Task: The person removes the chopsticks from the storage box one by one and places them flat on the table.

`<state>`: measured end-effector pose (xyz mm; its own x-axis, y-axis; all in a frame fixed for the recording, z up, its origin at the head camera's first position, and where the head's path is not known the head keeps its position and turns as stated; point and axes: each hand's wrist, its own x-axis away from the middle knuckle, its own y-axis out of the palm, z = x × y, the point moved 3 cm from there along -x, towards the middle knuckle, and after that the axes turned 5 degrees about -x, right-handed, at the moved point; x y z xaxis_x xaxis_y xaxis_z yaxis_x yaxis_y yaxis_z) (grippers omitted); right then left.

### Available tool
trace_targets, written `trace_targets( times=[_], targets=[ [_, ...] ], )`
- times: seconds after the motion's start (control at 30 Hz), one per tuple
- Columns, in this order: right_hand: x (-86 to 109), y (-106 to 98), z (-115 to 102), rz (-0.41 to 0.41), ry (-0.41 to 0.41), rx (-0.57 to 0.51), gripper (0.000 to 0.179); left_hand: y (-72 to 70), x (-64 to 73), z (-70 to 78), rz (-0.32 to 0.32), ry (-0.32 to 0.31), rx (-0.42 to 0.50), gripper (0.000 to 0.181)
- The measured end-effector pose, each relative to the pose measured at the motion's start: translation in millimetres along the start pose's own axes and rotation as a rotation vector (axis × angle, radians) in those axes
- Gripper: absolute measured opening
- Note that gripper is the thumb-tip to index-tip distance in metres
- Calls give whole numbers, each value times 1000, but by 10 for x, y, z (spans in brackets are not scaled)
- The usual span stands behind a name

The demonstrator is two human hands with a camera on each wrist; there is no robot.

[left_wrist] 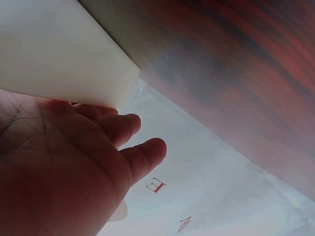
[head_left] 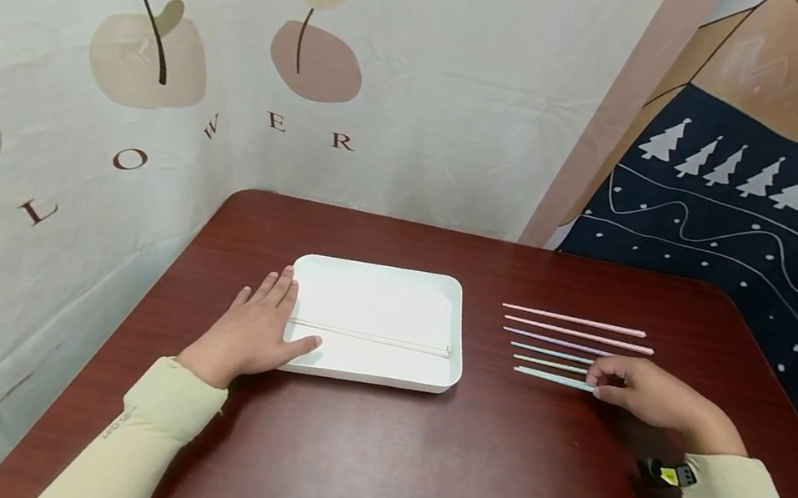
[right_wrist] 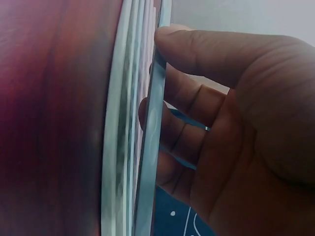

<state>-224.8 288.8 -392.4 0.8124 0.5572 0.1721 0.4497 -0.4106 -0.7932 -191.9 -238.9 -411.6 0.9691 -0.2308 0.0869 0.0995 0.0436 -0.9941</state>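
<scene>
My right hand [head_left: 641,390] pinches a light blue chopstick [right_wrist: 153,113] between thumb and fingers, toward its right end. In the right wrist view this chopstick stands a little apart from the other chopsticks [right_wrist: 112,128]. The white rectangular tray [head_left: 377,297] lies to the left, with pale thin chopsticks [head_left: 372,337] lying lengthwise in it. My left hand [head_left: 251,335] rests at the tray's left rim, fingers extended and thumb over the near left corner. Its fingers [left_wrist: 142,152] lie along the tray's outer wall [left_wrist: 64,73] in the left wrist view.
Pink chopsticks [head_left: 575,319], a purple chopstick [head_left: 553,340], a teal chopstick [head_left: 545,350] and a green chopstick [head_left: 546,363] lie in a row beyond the right hand. A dark red wooden table [head_left: 415,470] bears everything. Printed cloth [head_left: 466,81] hangs behind it.
</scene>
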Motion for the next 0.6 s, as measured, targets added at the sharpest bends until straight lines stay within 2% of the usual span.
trace_targets(
  times=[0.27, 0.6],
  targets=[
    [65, 20, -16, 6, -9, 3, 11, -1, -3, -14, 8, 5, -5, 104],
    [104, 37, 64, 7, -26, 34, 17, 2, -4, -19, 12, 11, -2, 103]
  ],
)
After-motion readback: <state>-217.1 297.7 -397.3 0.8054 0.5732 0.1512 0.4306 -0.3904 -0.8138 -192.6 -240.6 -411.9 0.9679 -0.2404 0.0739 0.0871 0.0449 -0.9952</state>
